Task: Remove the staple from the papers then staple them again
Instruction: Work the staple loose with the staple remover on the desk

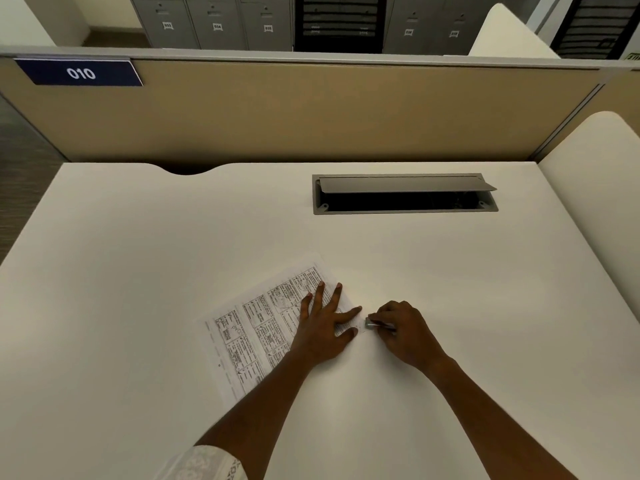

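Observation:
A printed set of papers (pixel 256 323) lies slanted on the white desk (pixel 138 271). My left hand (pixel 323 325) rests flat on the papers' right side, fingers spread, pinning them down. My right hand (pixel 403 332) sits just right of the papers' corner, closed around a small metal stapler (pixel 375 323) whose tip points at that corner, between my left thumb and forefinger. The staple itself is too small to make out.
An open grey cable hatch (pixel 403 194) is sunk into the desk at the back right. A tan partition (pixel 311 112) with a blue "010" sign (pixel 80 73) closes off the far side. A white side panel (pixel 595 188) borders the right edge.

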### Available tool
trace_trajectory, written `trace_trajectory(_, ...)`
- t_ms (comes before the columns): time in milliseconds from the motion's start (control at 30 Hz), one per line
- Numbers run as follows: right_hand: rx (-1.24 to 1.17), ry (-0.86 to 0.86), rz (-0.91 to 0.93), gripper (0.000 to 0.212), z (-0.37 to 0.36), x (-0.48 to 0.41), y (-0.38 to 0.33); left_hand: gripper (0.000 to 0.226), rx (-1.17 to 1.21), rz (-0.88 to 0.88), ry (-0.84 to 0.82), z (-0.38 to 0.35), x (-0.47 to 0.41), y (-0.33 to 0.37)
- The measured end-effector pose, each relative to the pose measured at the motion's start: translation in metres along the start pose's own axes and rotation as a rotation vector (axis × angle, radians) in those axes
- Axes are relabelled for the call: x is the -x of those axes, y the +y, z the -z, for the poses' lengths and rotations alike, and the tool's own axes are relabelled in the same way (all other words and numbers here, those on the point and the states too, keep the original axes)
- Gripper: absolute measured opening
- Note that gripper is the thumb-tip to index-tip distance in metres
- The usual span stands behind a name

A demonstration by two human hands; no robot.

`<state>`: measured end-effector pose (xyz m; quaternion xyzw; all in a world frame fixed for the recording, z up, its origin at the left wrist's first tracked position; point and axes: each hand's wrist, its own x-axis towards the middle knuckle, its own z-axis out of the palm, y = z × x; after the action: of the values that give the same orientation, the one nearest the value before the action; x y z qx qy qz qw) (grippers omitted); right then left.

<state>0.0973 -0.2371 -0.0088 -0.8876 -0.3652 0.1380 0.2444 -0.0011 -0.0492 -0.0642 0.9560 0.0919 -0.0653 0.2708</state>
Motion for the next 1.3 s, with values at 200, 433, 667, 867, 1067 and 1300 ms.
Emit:
trace_trajectory(200, -0.035, -0.037, -0.003, 0.023, -0.004, -0.003, -0.001, 0.062, -0.024, 0.016, 0.0, -0.002, 0.001, 0.002)
trace_trajectory(433, -0.07, -0.031, 0.007, 0.02, -0.006, -0.009, -0.004, 0.077, 0.016, 0.054, 0.03, -0.001, -0.001, 0.004)
trace_trajectory(667, -0.161, -0.023, -0.072, 0.016, -0.008, -0.013, -0.004, 0.082, 0.024, 0.06, 0.069, -0.002, -0.001, 0.005)
trace_trajectory(867, -0.216, -0.062, -0.207, 0.016, -0.006, -0.017, -0.006, 0.083, 0.022, 0.063, 0.052, -0.001, -0.002, 0.005)
trace_trajectory(1067, -0.311, -0.116, -0.329, 0.015, 0.002, -0.023, -0.01, 0.08, 0.016, 0.063, 0.041, 0.0, -0.002, 0.005)
trace_trajectory(1300, -0.335, -0.136, -0.394, 0.015, 0.007, -0.023, -0.006, 0.076, -0.012, 0.052, 0.033, -0.003, -0.002, 0.002)
